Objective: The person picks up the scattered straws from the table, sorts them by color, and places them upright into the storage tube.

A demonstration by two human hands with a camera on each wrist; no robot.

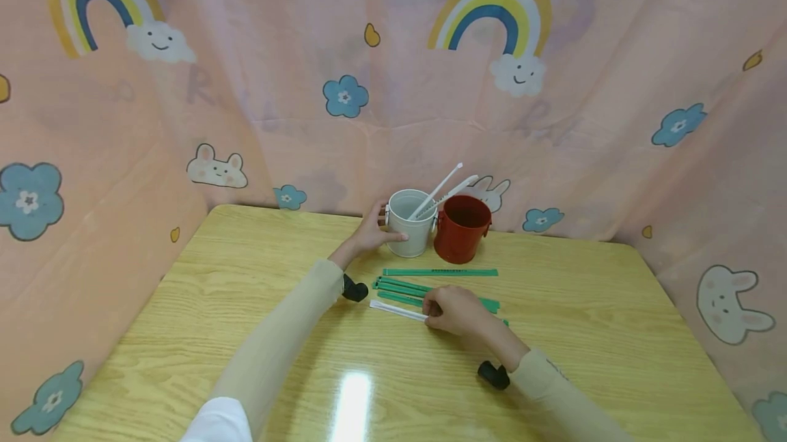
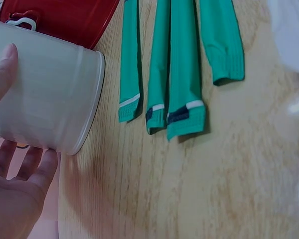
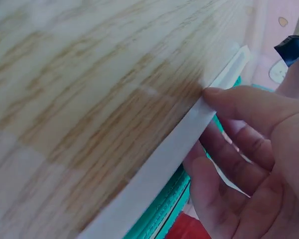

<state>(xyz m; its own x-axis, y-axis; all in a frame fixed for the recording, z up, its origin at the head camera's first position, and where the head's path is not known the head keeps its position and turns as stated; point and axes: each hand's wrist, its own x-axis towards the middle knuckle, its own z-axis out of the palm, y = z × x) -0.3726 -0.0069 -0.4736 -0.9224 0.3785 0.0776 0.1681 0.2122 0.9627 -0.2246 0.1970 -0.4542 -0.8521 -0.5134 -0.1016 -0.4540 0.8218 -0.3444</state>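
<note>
My left hand grips the side of a small white bucket, thumb in front and fingers round the left side. Two white paper-wrapped straws lean inside it, sticking out over the rim. In the left wrist view the bucket appears sideways, with the thumb on its wall. My right hand pinches another white paper-wrapped straw low over the table. The right wrist view shows this straw between thumb and fingers. Several green-wrapped straws lie just beyond it, partly hidden by the right hand.
Touching or nearly touching the white bucket, a red bucket stands to its right. Behind the wooden table hangs a pink patterned curtain. Black wrist-worn devices sit under both wrists.
</note>
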